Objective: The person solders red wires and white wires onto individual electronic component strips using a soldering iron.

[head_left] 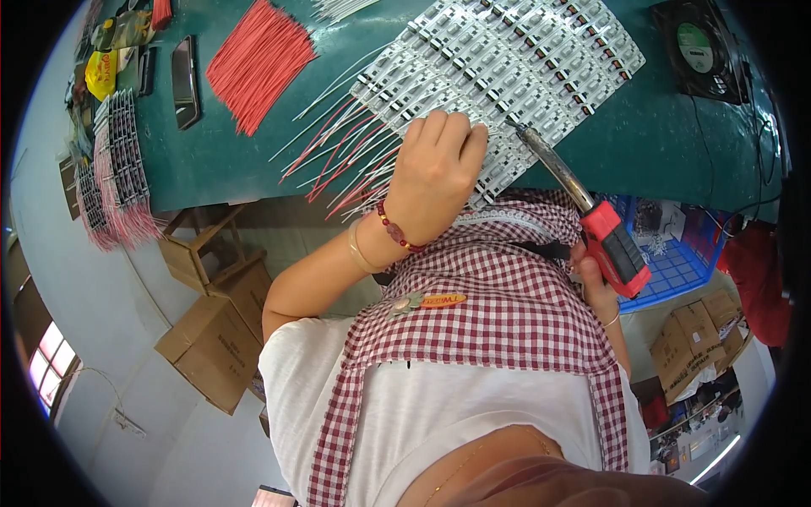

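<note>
- Overhanging the green tabletop [211, 173] at far left, wired board strips [125, 152], too overlapped to count, trail reddish wires.
- One yellow packet [100, 74] sits behind them; its contents are hidden.
- One dark phone [185, 83] lies just to the right.
- Below the tabletop are at least two cardboard boxes [203, 355], their insides not visible.
- One fanned pile of red wires [262, 68], too many to count, lies beyond the phone.
- The left hand [435, 173] has its fingers bent down onto the near part of one board panel [507, 76]; whether it pinches a wire cannot be told.
- White and red wires stick out from the panel's left side, uncounted.
- One soldering iron [583, 198] points its tip over the panel, near the left hand's fingers.
- The right hand [596, 283], partly hidden, is closed around its red-and-black handle.
- One blue crate [676, 275], below the tabletop, holds small pale pieces [655, 243].
- One black fan [697, 46] stands at far right.
</note>
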The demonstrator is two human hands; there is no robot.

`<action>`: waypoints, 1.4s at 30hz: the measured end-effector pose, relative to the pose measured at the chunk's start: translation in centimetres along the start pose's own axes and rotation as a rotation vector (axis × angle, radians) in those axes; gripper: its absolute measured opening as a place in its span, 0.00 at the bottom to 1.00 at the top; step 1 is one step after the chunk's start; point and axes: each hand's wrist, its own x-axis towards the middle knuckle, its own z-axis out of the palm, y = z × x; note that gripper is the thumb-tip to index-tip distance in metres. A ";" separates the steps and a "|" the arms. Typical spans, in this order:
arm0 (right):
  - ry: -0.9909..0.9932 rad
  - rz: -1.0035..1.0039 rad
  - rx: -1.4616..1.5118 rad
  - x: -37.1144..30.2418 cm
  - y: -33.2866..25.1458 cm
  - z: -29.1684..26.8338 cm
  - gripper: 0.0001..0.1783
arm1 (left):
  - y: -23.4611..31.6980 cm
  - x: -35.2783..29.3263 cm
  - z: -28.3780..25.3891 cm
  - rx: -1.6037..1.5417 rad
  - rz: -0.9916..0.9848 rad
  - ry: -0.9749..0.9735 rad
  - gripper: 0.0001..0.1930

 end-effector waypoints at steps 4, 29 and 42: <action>0.013 0.022 0.059 -0.4 0.2 -0.1 0.12 | 0.1 0.2 -0.4 0.003 0.006 0.005 0.13; 0.017 0.030 0.071 0.0 -0.3 0.3 0.12 | 0.4 -0.1 0.3 -0.071 0.002 0.015 0.15; 0.018 -0.071 -0.128 -1.0 1.0 -0.8 0.13 | 0.5 -0.1 0.1 -0.071 -0.009 -0.001 0.14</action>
